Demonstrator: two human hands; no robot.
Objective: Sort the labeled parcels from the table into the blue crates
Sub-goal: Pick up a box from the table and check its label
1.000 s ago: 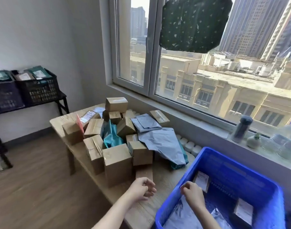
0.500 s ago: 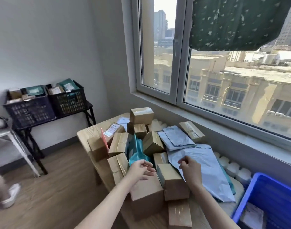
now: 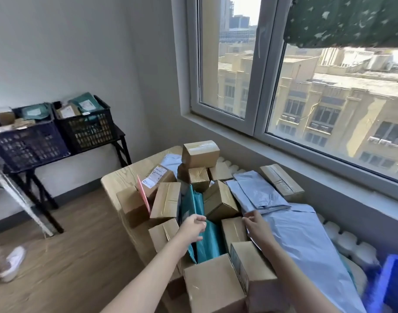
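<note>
1. Left hand (image 3: 193,229): fingers are loosely curled against the teal mailer (image 3: 208,239). Half a second ago they hovered over a box, short of it. Cannot tell whether they grip or only touch.
2. Right hand (image 3: 257,228): fingers (image 3: 246,220) are fairly straight, close together and holding nothing. The tips are now at the small cardboard box (image 3: 233,233), with the grey mailer (image 3: 306,242) just to their right. Earlier they lay on that mailer.
3. Blue crate (image 3: 394,288): sits well right of both hands and has slid to the frame edge since the earlier frame.
4. Parcels are heaped on the table (image 3: 119,177) beyond the fingertips.
</note>
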